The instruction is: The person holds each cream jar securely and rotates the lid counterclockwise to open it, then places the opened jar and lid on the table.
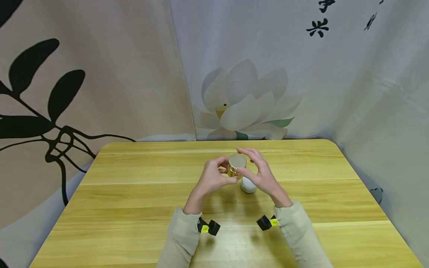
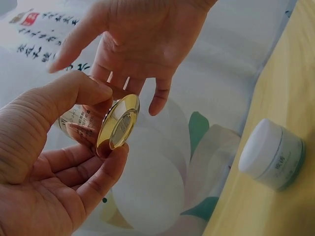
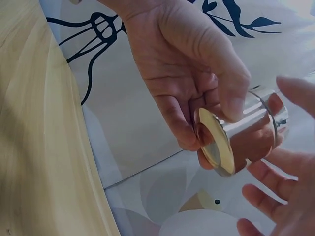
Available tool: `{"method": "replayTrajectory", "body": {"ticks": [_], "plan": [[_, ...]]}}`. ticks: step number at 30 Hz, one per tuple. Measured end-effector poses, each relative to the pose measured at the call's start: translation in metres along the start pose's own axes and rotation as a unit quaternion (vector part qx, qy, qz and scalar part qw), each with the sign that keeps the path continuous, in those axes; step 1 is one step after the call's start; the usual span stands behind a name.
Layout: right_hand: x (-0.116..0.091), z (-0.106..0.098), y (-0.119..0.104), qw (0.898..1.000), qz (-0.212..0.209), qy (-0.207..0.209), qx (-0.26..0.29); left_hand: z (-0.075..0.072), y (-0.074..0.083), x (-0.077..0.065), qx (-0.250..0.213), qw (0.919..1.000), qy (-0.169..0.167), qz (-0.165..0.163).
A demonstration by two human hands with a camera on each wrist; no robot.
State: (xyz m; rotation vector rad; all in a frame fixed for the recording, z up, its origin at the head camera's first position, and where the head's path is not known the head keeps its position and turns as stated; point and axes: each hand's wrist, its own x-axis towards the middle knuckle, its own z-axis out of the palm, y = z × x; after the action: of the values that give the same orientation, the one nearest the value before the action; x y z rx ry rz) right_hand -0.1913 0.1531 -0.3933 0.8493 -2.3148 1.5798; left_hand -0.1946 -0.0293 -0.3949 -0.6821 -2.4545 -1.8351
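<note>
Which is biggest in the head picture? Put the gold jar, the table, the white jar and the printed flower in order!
Largest to smallest:
1. Table
2. Printed flower
3. Gold jar and white jar: unsure, the gold one is held up closer and both are partly hidden.

- Your gold jar: grey top.
- Your sleeves: plain beige.
- Your white jar: greenish base.
- Your table: yellow wood grain.
- Your backdrop: black leaves, pale lotus.

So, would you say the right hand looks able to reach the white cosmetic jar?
Probably yes: the right hand grips nothing, and nothing seems to stand between it and the white cosmetic jar below.
</note>
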Motion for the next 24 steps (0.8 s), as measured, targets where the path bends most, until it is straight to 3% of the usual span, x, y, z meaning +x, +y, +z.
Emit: {"method": "replayTrajectory", "body": {"ticks": [7,14,19,24], "plan": [[0.003,0.003,-0.02,0.999,0.041,0.035,-0.004,0.0,0.005,0.0,-0.004,1.0,-0.004,-0.006],[0.003,0.0,-0.04,1.0,0.021,0.016,-0.004,-0.007,0.041,-0.009,0.001,0.9999,-0.01,-0.011],[0.003,-0.001,-0.04,1.0,-0.005,-0.002,0.0,-0.007,0.045,-0.011,0.002,1.0,-0.008,-0.004],[0.003,0.0,-0.04,0.999,0.034,0.013,0.0,-0.006,0.043,-0.009,-0.003,0.9999,-0.012,-0.003]]}}
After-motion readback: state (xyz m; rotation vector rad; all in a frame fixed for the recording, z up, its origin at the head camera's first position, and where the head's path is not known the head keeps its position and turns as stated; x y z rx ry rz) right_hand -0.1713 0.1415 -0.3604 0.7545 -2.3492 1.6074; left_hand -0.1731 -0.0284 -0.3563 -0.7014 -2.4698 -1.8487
